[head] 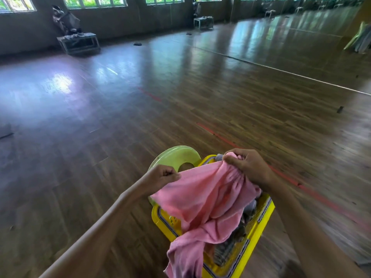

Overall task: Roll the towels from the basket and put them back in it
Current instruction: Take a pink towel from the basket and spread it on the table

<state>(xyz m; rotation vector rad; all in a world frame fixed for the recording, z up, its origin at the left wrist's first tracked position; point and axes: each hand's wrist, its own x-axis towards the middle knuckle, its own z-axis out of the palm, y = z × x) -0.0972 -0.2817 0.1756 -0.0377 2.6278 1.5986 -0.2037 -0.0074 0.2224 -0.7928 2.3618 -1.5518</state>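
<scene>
A pink towel [202,205] hangs spread between my two hands above a yellow plastic basket [259,223]. My left hand [162,175] pinches the towel's upper left edge. My right hand [249,165] grips a bunched part of its upper right edge. The towel's lower end droops over the basket's near left rim. Grey and dark towels [234,237] lie inside the basket, partly hidden by the pink one.
A pale green round plastic stool [176,157] stands just behind the basket. Wooden floor with red tape lines [285,175] spreads all around. Low benches [79,44] with clothes stand far back by the wall under the windows.
</scene>
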